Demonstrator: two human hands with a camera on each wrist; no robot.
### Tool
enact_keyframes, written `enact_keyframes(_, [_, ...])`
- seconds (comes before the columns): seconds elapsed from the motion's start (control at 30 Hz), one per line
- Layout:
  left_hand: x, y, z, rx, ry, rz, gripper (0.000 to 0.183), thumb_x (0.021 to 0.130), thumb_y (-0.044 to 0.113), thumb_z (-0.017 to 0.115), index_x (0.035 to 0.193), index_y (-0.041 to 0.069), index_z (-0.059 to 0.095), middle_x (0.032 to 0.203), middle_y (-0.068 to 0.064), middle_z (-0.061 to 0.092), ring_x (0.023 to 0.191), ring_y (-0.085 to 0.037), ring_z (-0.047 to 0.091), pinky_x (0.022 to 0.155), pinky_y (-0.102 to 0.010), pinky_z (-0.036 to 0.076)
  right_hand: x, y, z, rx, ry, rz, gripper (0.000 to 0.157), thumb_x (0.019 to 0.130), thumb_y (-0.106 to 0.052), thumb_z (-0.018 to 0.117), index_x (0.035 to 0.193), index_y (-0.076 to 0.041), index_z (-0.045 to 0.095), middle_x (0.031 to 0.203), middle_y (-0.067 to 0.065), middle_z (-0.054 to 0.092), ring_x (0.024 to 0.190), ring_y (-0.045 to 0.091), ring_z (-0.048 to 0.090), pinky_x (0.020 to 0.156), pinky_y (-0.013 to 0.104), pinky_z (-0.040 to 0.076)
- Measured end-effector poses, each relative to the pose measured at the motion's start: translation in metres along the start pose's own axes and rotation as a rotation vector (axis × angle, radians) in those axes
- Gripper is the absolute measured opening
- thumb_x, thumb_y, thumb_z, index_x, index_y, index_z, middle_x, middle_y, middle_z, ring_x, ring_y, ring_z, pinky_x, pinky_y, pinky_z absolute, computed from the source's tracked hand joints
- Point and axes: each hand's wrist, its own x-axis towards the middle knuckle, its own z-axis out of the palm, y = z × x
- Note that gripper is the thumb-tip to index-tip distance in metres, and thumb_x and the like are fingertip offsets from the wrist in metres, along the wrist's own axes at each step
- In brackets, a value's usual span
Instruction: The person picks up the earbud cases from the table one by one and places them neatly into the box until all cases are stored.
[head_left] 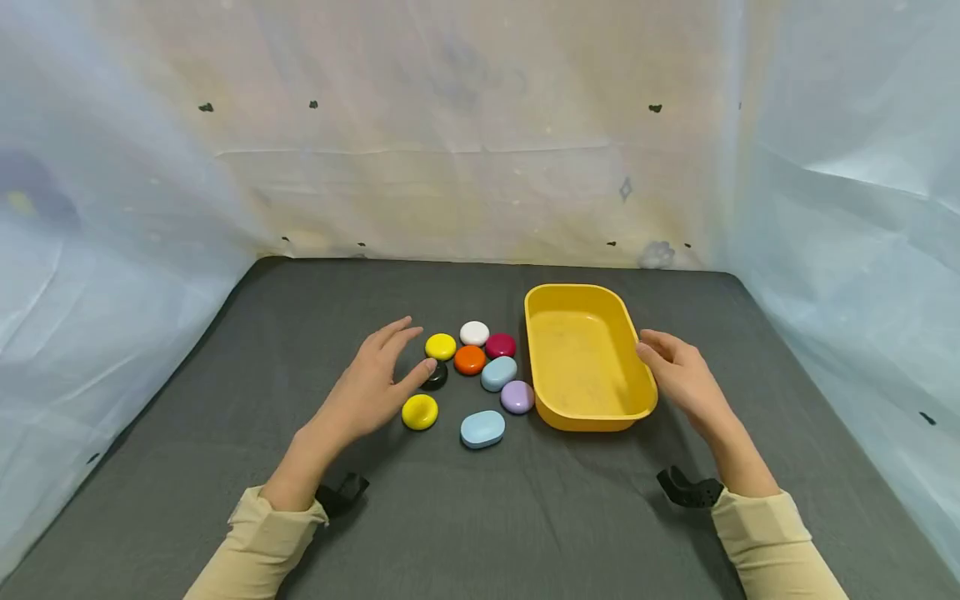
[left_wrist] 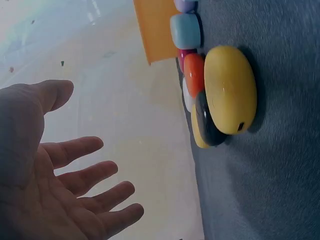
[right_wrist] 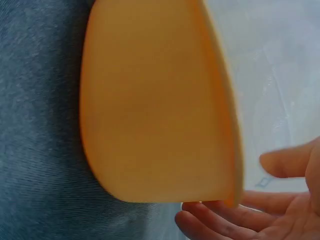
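My left hand hovers with its fingers spread beside a cluster of glossy, rounded pieces, holding nothing. In the head view its thumb overlaps a black piece. A yellow piece lies just below that thumb, and another yellow piece is beyond it. My right hand is at the right rim of an empty yellow tub. In the right wrist view, its straight fingers reach behind the tub's edge, while the thumb stands apart from the rim.
Between the left hand and the tub lie white, crimson, orange and purple pieces. Two light blue pieces are there too, the nearer one set apart. Pale sheeting surrounds the grey tabletop.
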Motion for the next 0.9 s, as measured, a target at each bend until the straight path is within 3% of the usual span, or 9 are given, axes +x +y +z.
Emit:
enact_keyframes(0.13, [-0.004, 0.005, 0.006, -0.066, 0.006, 0.004, 0.064, 0.098, 0.052, 0.053, 0.146, 0.010, 0.046, 0.157, -0.007, 0.029, 0.142, -0.032, 0.026, 0.108, -0.058, 0.031, 0.000, 0.007, 0.004, -0.006, 0.057, 0.001, 0.049, 0.105, -0.017, 0.049, 0.146, 0.007, 0.039, 0.134, 0.029, 0.051, 0.111, 0.037, 0.057, 0.087, 0.037, 0.053])
enact_keyframes(0.27, [-0.005, 0.006, 0.012, -0.124, 0.000, 0.028, 0.062, 0.098, 0.049, 0.055, 0.145, 0.010, 0.047, 0.155, -0.007, 0.033, 0.141, -0.029, 0.029, 0.109, -0.056, 0.030, -0.003, 0.013, 0.006, -0.023, 0.115, 0.000, 0.044, 0.100, -0.012, 0.058, 0.139, 0.005, 0.051, 0.122, 0.026, 0.058, 0.088, 0.030, 0.061, 0.064, 0.023, 0.052])
enact_keyframes(0.5, [-0.005, 0.007, 0.023, -0.204, -0.020, 0.047, 0.058, 0.098, 0.047, 0.057, 0.142, 0.009, 0.052, 0.152, -0.006, 0.038, 0.139, -0.027, 0.032, 0.109, -0.054, 0.030, -0.016, 0.015, 0.002, -0.003, 0.087, 0.041, 0.041, 0.097, -0.009, 0.061, 0.135, 0.007, 0.055, 0.107, 0.021, 0.061, 0.081, 0.026, 0.059, 0.063, 0.027, 0.054])
enact_keyframes(0.9, [-0.005, 0.010, 0.051, -0.252, 0.001, 0.173, 0.047, 0.089, 0.034, 0.075, 0.129, 0.012, 0.064, 0.129, 0.004, 0.060, 0.123, -0.015, 0.050, 0.103, -0.042, 0.041, -0.032, 0.025, 0.000, 0.139, 0.056, 0.078, 0.050, 0.098, -0.017, 0.063, 0.142, 0.001, 0.049, 0.101, 0.016, 0.056, 0.078, 0.019, 0.058, 0.064, 0.032, 0.055])
